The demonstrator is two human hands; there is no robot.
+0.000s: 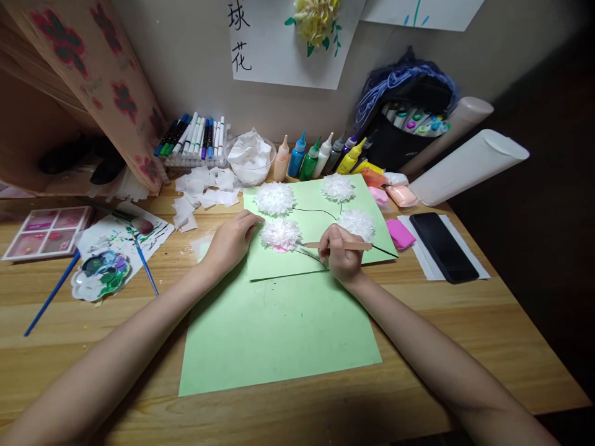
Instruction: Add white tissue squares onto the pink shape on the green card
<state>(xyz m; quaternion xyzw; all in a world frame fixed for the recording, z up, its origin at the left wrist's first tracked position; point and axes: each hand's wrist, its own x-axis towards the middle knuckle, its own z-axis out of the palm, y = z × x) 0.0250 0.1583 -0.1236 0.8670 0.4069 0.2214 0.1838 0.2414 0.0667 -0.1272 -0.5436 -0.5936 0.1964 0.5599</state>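
My right hand point(341, 254) is closed round a wooden-handled brush point(356, 246), its tip at the lower right edge of a white paper flower point(280, 234) with pink along its bottom. My left hand point(237, 238) lies at the left edge of the green card point(279, 266), beside that flower, its fingers bent together with nothing visible in them. More white flowers, one at upper left point(275, 198) and one at upper right point(338, 187), sit on the card; another point(357, 225) is partly behind my right hand. Thin dark stems run between them. A larger green sheet point(279, 334) lies underneath.
Behind the card stand paint bottles point(308, 162) and a bowl of white paper point(251, 158). Markers point(198, 136) and torn paper point(204, 186) are at back left. A paint palette point(100, 275) and pink tray point(49, 232) lie left, a phone point(444, 248) right.
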